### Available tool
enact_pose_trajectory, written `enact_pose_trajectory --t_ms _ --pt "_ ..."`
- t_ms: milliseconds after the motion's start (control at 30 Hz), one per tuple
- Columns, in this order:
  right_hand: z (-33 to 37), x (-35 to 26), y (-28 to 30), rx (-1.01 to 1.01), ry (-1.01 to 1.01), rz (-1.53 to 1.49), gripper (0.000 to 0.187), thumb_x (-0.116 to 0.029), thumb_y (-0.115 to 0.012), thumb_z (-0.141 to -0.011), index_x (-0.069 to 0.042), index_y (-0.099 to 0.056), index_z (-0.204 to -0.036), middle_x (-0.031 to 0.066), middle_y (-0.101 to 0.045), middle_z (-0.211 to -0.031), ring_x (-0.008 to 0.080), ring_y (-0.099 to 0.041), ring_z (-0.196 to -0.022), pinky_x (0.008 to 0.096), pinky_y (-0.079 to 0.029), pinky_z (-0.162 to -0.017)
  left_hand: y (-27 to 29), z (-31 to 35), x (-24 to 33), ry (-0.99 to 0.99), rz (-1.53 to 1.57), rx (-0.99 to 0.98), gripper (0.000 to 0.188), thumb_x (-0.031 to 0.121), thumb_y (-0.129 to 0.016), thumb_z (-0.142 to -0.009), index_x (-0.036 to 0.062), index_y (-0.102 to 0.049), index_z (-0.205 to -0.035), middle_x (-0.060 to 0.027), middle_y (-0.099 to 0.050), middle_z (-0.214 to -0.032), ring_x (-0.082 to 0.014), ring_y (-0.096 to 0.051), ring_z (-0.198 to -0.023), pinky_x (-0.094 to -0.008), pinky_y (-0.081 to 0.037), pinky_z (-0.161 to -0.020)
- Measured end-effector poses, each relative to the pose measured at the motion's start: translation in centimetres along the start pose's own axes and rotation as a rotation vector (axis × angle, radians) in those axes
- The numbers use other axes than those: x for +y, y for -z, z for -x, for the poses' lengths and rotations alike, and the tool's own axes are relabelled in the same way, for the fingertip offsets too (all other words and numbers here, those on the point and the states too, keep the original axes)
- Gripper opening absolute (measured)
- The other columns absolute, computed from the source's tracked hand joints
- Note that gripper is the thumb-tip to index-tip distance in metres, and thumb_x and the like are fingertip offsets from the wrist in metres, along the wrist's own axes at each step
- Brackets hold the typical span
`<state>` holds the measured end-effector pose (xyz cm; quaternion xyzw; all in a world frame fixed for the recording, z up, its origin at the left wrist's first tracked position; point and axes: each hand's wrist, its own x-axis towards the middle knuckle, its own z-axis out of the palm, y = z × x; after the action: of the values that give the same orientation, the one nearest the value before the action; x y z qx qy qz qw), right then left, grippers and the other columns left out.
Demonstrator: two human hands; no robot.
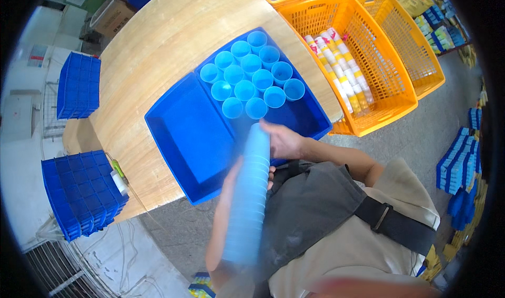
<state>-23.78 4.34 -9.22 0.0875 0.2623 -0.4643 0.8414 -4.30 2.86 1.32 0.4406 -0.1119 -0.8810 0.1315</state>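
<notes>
A long stack of nested light-blue plastic cups (248, 203) slants across my front, its narrow end toward the tray. My left hand (232, 178) wraps round the middle of the stack, fingertips showing on its right side. At the upper end, my right hand (284, 140) grips the end cup, its thumb along the cup's side. Just beyond is a blue divided tray (184, 135). Several single blue cups (244, 90) stand in rows, mouths up, in its right-hand compartment. Motion blurs the stack and left hand a little.
The tray rests on a rounded wooden table (152, 61). Yellow crates (363, 87) stand to the right, one holding rows of wrapped white-and-yellow cups (339, 69). Stacked blue trays (84, 193) and another blue stack (79, 86) are at the left edge.
</notes>
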Motion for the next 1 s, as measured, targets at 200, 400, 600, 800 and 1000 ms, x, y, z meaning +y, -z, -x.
enact_pose_trajectory --t_ms 200,400,600,800,1000 --pt "0.0 1.6 1.4 0.151 0.054 0.006 0.054 -0.054 -0.047 -0.102 -0.003 -0.052 -0.116 0.0162 -0.061 -0.111 0.0293 -0.058 -0.107 0.0451 -0.043 -0.102 -0.5 2.1 -0.6 0.028 -0.116 0.140 0.060 0.046 -0.049 -0.102 -0.0069 -0.054 -0.128 -0.0227 -0.068 -0.101 -0.0275 -0.070 -0.082 -0.0388 -0.061 -0.073" --pt "1.6 2.0 1.6 -0.142 0.048 0.265 0.052 -0.045 -0.057 -0.101 0.000 -0.053 -0.126 0.0114 -0.062 -0.112 0.0228 -0.061 -0.104 0.0424 -0.047 -0.096 -0.9 2.3 -0.7 0.021 -0.208 0.177 0.063 0.051 -0.051 -0.099 -0.0057 -0.059 -0.126 -0.0211 -0.071 -0.100 -0.0233 -0.072 -0.081 -0.0328 -0.060 -0.069" --pt "6.2 -0.5 2.0 0.404 0.372 0.024 0.087 -0.065 -0.043 -0.099 0.005 -0.026 -0.148 0.0232 -0.050 -0.138 0.0325 -0.050 -0.131 0.0554 -0.036 -0.113 -1.0 1.9 -0.6 0.062 -0.120 0.023 0.056 0.047 -0.050 -0.102 -0.0027 -0.057 -0.128 -0.0198 -0.070 -0.102 -0.0253 -0.070 -0.087 -0.0378 -0.059 -0.077" --pt "4.8 2.1 1.9 -0.021 0.102 0.363 0.071 -0.050 -0.058 -0.098 0.002 -0.039 -0.141 0.0228 -0.046 -0.145 0.0349 -0.044 -0.137 0.0555 -0.032 -0.115 -0.5 1.3 -0.5 0.099 -0.235 0.024 0.057 0.048 -0.050 -0.102 -0.0020 -0.057 -0.128 -0.0194 -0.069 -0.104 -0.0248 -0.069 -0.089 -0.0380 -0.059 -0.078" --pt "4.2 1.5 1.8 0.120 -0.031 -0.024 0.065 -0.050 -0.051 -0.102 0.004 -0.042 -0.137 0.0251 -0.053 -0.137 0.0367 -0.051 -0.128 0.0510 -0.038 -0.111 0.5 1.5 -1.0 0.124 -0.133 0.047 0.056 0.049 -0.052 -0.101 0.0000 -0.058 -0.128 -0.0180 -0.069 -0.102 -0.0233 -0.069 -0.087 -0.0365 -0.059 -0.075"
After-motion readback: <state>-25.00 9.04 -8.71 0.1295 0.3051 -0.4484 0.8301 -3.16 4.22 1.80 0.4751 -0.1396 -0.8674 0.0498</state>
